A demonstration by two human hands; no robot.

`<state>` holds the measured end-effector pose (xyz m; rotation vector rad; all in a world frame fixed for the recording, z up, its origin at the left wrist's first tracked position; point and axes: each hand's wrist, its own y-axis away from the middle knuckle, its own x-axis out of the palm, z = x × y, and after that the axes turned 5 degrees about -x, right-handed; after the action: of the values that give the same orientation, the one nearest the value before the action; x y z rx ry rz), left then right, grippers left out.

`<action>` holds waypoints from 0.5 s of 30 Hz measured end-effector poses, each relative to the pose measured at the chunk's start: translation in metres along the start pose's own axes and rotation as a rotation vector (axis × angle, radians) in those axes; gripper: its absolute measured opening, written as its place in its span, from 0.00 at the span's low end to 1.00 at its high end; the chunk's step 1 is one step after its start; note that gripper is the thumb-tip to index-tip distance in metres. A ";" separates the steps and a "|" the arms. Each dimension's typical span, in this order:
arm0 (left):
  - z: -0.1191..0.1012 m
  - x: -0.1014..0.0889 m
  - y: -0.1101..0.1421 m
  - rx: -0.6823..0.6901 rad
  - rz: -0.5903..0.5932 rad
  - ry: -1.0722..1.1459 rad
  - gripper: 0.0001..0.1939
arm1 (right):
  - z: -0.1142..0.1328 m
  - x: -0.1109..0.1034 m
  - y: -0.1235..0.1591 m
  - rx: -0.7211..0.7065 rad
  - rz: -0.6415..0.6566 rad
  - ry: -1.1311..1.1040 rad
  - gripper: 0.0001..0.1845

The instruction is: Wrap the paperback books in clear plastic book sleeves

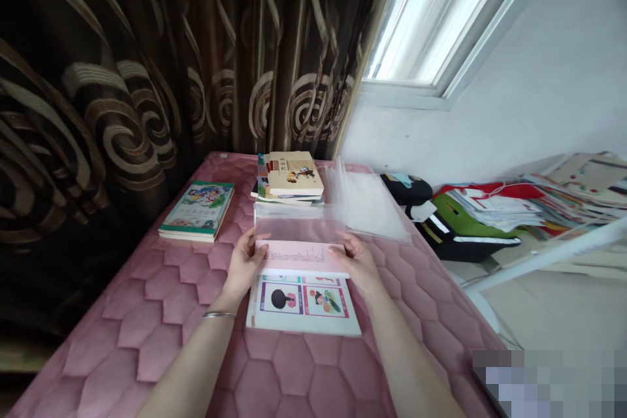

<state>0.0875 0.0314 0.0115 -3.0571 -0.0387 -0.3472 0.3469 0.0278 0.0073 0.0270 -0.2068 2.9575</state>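
Note:
A book (304, 330) lies on the pink quilted surface, a white page with colourful cartoon pictures facing up. Across its far part stands a pink printed page or cover (298, 260). Beyond it stretches a clear plastic book cover (301, 225). My left hand (247, 262) pinches the left edge of the pink part, its thumb on top and its fingers behind the clear plastic. At the right edge my right hand (360, 262) grips the same way, thumb over the pink part. Whether the plastic is around the book's cover or only beside it, I cannot tell.
A stack of books (296, 176) stands at the back, and green-edged books (198, 209) lie at left. Several clear plastic covers (369, 202) are spread at right. Papers (494, 209) and bags (450, 228) lie beyond the right edge. A dark patterned curtain (220, 78) hangs behind.

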 end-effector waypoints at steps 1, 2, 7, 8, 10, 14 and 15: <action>0.000 0.000 0.000 0.000 -0.002 0.002 0.30 | -0.001 0.000 0.000 0.001 0.001 0.006 0.33; 0.000 0.000 0.000 0.001 -0.002 0.005 0.30 | -0.001 -0.001 0.000 0.001 0.000 0.016 0.33; 0.001 0.000 -0.001 0.009 -0.015 0.015 0.30 | -0.003 -0.004 0.000 -0.008 -0.001 0.093 0.28; 0.001 0.000 -0.001 0.010 -0.017 0.014 0.30 | -0.003 -0.004 0.000 -0.009 0.005 0.094 0.28; 0.002 0.000 -0.001 0.013 -0.016 0.005 0.30 | -0.003 -0.003 0.000 -0.009 0.010 0.084 0.29; -0.001 0.002 0.001 0.034 -0.026 -0.020 0.29 | -0.002 -0.001 0.000 -0.013 -0.011 0.068 0.32; -0.002 0.003 0.002 0.034 -0.030 -0.020 0.29 | -0.002 0.000 -0.001 -0.013 -0.012 0.065 0.32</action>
<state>0.0898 0.0291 0.0142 -3.0289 -0.0913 -0.3146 0.3472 0.0287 0.0055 -0.0688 -0.2165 2.9396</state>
